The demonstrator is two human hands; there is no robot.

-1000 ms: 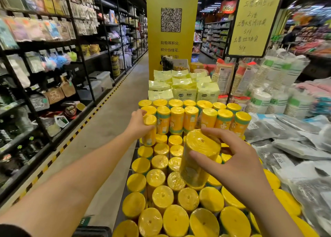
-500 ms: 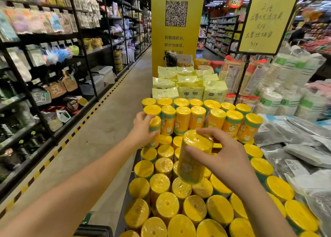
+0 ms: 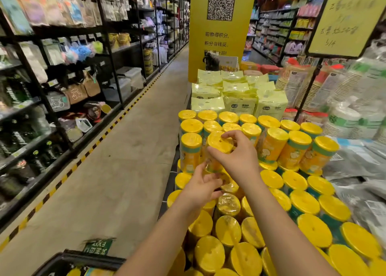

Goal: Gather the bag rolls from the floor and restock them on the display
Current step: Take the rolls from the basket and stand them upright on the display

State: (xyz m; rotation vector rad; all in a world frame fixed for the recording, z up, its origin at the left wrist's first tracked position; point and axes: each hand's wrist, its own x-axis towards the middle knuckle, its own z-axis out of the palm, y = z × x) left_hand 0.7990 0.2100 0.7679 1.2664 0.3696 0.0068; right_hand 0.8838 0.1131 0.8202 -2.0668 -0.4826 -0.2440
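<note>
Yellow bag rolls (image 3: 294,181) stand packed upright across the display, with a taller second tier (image 3: 269,127) at the back. My right hand (image 3: 236,154) grips one yellow roll (image 3: 219,144) around its top, upright, at the left end of that upper tier beside another roll (image 3: 191,150). My left hand (image 3: 200,189) reaches under it with loosely spread fingers near the roll's lower end; whether it touches is unclear. The roll's base is hidden behind my hands.
A black basket (image 3: 79,263) with more rolls sits at the bottom left. The aisle floor (image 3: 117,171) runs along black shelving (image 3: 52,87) on the left. Pale green packs (image 3: 240,96), cup stacks (image 3: 344,100) and grey bags (image 3: 359,167) border the rolls.
My right hand has carried its roll forward and left to the upper tier's left end. My left hand has let go of the back roll and dropped down beneath the carried one.
</note>
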